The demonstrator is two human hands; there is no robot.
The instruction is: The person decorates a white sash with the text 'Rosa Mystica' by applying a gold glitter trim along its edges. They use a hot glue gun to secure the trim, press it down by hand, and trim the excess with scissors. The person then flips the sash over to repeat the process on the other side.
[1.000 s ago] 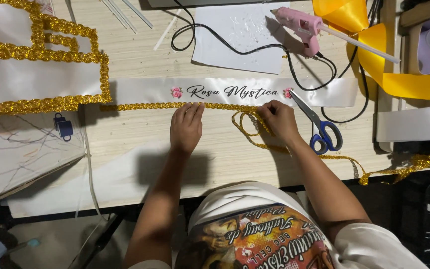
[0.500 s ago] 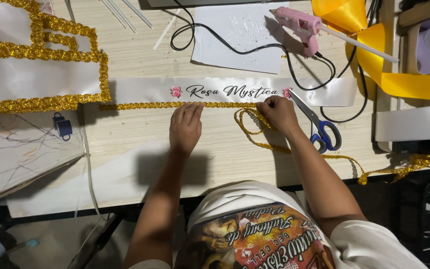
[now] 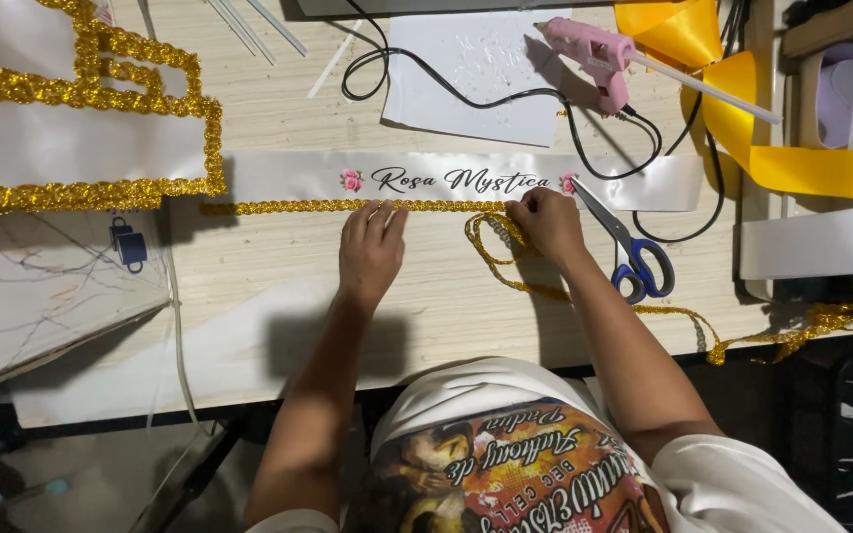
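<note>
So we've got a white satin sash (image 3: 278, 178) laid flat across a pale wood table (image 3: 446, 306), with black script lettering and a small pink rose at each end of the words. Along its lower edge runs a strip of gold glitter trim (image 3: 288, 207), touching the sash from the left up to about the middle.

Our left hand (image 3: 372, 247) lies flat, palm down, fingers together and stretched out, with the fingertips (image 3: 387, 209) pressing right on the trim just under the lettering. It isn't gripping anything, just pushing down. Our right hand (image 3: 545, 222) is curled in tight, pinching the trim at the sash's lower edge near the right-hand rose. From there the loose trim loops back under the wrist and trails off to the right across the table to the edge.

Just beside the right hand sit scissors (image 3: 634, 257) with blue handles, blades pointing up toward the sash and touching it. Up top there's a pink glue gun (image 3: 594, 49) with a glue stick poking out the back, resting at the edge of a white sheet of paper (image 3: 476, 69), its black cord (image 3: 426, 79) snaking over the paper. Yellow ribbon (image 3: 792, 158) lies off to the right. On the left lies another white sash bordered in thick gold trim (image 3: 81, 128), and a small blue clip (image 3: 130, 247) sits below it.
</note>
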